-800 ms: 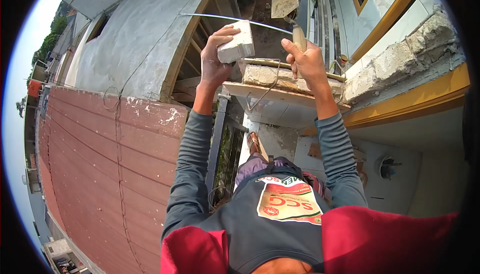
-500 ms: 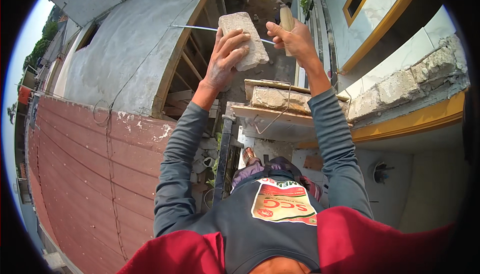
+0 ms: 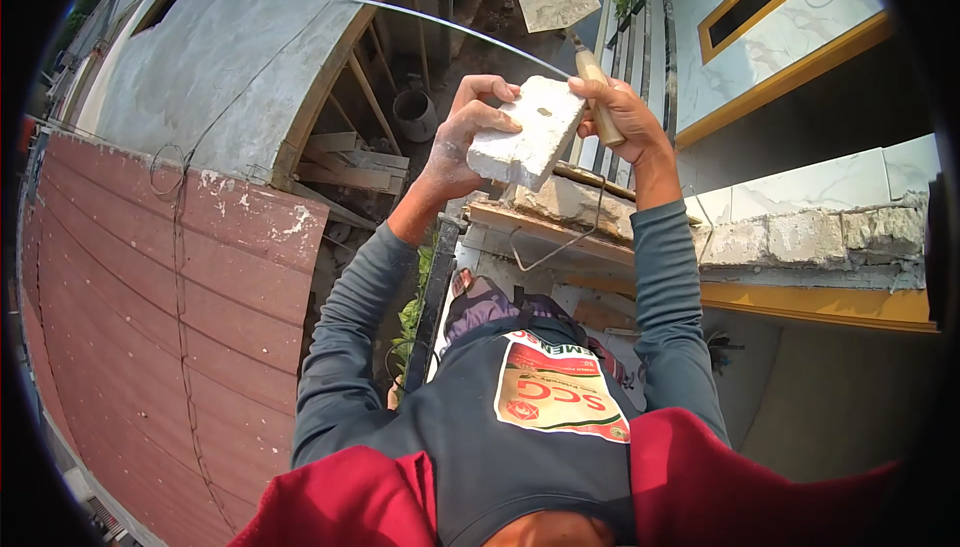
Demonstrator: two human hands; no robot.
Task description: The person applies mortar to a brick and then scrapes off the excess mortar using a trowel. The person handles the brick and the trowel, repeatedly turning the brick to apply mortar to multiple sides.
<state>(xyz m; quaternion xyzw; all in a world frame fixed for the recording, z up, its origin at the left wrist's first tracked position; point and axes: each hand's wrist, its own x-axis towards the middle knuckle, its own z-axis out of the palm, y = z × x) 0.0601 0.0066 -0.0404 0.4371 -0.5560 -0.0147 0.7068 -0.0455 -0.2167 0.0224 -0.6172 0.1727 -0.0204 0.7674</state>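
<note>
Left grip (image 3: 460,149) holds the pale block (image 3: 540,135) by its left side.

Open air left of my left hand (image 3: 462,147), crowded elsewhere.
A bent wire (image 3: 598,215) juts from the ledge (image 3: 556,209) near my block (image 3: 542,129); a thin pale rod (image 3: 450,24) crosses beyond, and my trowel (image 3: 590,67) crowds the right.

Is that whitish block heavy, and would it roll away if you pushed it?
The whitish block in the left hand looks stiff and perhaps heavy, being thick and stone-like. Its flat faces make rolling unlikely. Its rough, uneven edges might crumble if knocked.
</note>
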